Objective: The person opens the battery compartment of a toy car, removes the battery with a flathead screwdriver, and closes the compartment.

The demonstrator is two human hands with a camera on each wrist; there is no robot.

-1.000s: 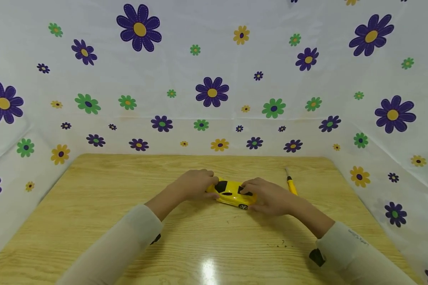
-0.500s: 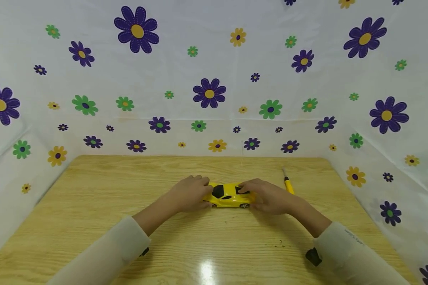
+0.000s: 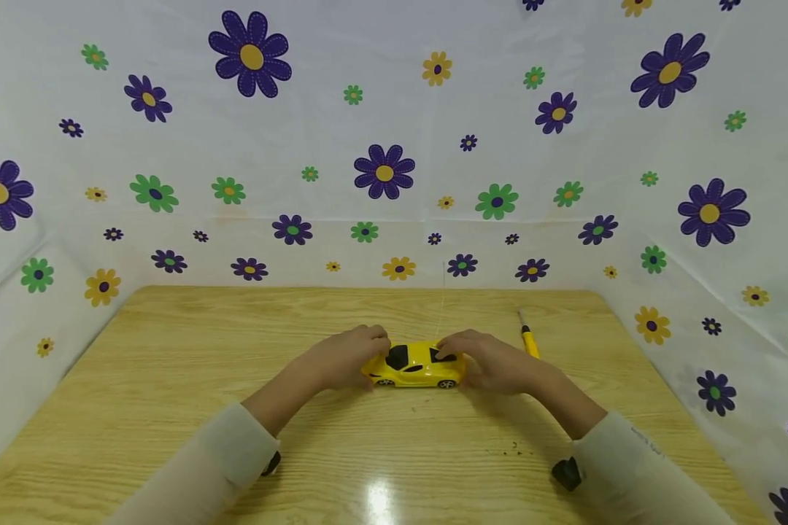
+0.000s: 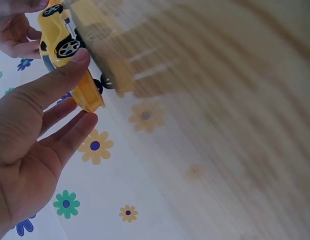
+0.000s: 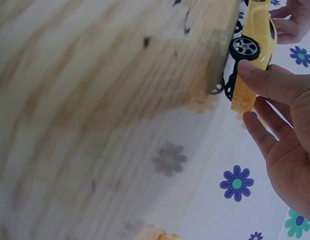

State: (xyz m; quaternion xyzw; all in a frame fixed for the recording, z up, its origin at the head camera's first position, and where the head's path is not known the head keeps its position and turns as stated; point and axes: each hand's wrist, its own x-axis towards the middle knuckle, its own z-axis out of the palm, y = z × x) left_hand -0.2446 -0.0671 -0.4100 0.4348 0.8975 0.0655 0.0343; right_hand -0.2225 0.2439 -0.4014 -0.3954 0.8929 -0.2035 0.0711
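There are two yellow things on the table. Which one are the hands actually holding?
The yellow toy car: the left hand and right hand each hold one end. The yellow-handled screwdriver lies untouched, just beyond the right hand.

From my head camera the scene is bright and evenly lit, with soft light from above. 1 white glare spot sits on the near edge of the wooden table (image 3: 381, 503), straight in front of me. Shadows are faint: thin dark smudges under my left hand (image 3: 348, 359), my right hand (image 3: 492, 362) and the yellow toy car (image 3: 415, 367). The flowered backdrop (image 3: 394, 131) bows outward at the left and right edges (wide-lens distortion), and the far corners curve. Both wrist pictures are softer: the table grain smears into streaks close to the lens, while my fingers (image 4: 55, 90) and the car's wheel (image 5: 244, 47) stay fairly sharp.
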